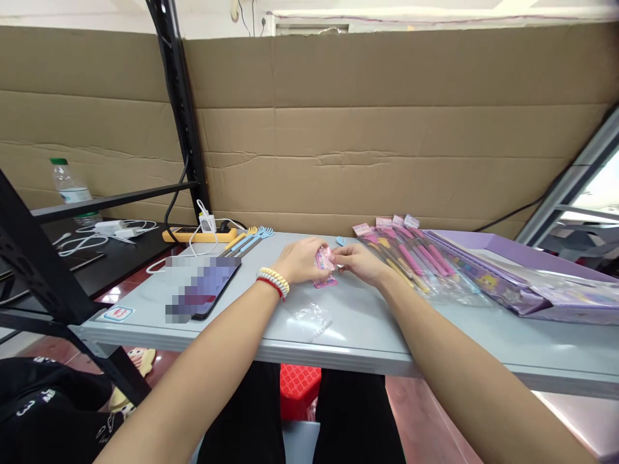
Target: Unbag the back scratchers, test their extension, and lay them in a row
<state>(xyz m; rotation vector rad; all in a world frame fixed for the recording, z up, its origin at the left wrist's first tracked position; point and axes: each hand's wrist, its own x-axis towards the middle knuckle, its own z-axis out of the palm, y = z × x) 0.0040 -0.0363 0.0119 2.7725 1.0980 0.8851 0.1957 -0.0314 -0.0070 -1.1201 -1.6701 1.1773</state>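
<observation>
Probably light, bendy, best held by edges, the pink piece (324, 258) sat in the curled left hand (300, 260), right hand (362, 263) pinching its side.

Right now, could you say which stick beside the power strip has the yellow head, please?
The stick nearest the power strip; the other heads are blue.
</observation>
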